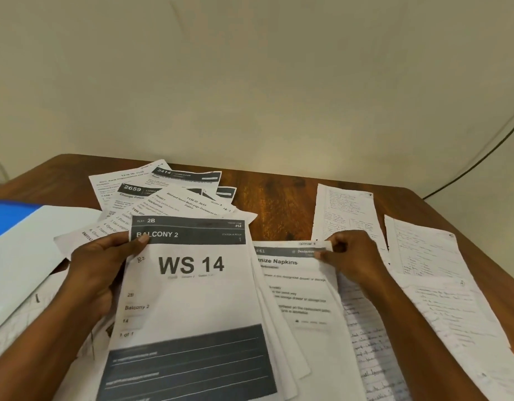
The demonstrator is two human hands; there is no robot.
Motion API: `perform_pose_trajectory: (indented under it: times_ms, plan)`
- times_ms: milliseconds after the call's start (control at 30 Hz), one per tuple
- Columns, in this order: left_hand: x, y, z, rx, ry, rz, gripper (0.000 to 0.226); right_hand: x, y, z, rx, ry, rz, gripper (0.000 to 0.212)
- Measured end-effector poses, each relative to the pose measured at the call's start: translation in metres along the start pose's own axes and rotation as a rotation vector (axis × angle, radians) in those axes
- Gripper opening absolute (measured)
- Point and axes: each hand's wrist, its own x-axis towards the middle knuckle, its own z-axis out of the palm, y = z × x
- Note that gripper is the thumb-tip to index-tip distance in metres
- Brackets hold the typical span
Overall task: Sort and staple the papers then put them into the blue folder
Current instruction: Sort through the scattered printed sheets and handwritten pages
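Sorting goes on: the left hand (pixel 98 273) holds the white printed "WS 14" stack (pixel 192 308), the right hand (pixel 352 260) pinches the white "Napkins" sheet (pixel 296 285) at centre; better lift it alone, edges aligned.

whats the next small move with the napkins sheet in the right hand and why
Probably slide the napkins sheet under the WS 14 sheet. The right hand pinches its top edge, the left hand grips the printed stack, and handwritten pages lie apart on the right.

Soft, even warm light; faint shadows; wide-angle bowing, blurred edges.
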Motion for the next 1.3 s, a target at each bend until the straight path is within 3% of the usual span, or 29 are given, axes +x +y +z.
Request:
perform_pose_trajectory:
  times_ms: [133, 267, 433, 700, 833, 1033, 1200, 1300]
  plan:
    - [0.002, -0.003, 0.005, 0.006, -0.035, 0.003, 0.020, 0.009, 0.009, -0.003, 0.099, 0.245, -0.053, 0.015]
    - [0.006, -0.006, 0.003, -0.001, -0.039, -0.004, 0.020, 0.011, 0.009, -0.006, 0.365, 0.266, -0.020, 0.014]
    - [0.010, -0.004, -0.005, 0.023, -0.070, -0.037, 0.027, 0.013, 0.016, -0.006, 0.431, 0.266, -0.063, 0.013]
    - [0.007, 0.004, -0.014, 0.056, -0.125, -0.059, 0.020, 0.014, 0.015, -0.006, 0.641, 0.070, 0.066, 0.017]
    - [0.009, 0.003, -0.017, 0.063, -0.114, -0.081, 0.021, 0.003, 0.009, -0.012, 0.579, -0.143, 0.065, 0.022]
    - [0.004, 0.005, -0.012, 0.031, -0.078, -0.081, 0.020, 0.003, 0.017, -0.014, 0.401, -0.262, 0.089, 0.030]
    - [0.003, 0.002, -0.006, 0.024, -0.108, -0.073, 0.023, 0.010, 0.020, -0.019, 0.418, 0.008, 0.096, 0.045]
    - [0.001, 0.003, 0.001, 0.016, -0.179, -0.070, 0.025, 0.011, 0.018, -0.029, 0.521, 0.180, 0.094, 0.037]
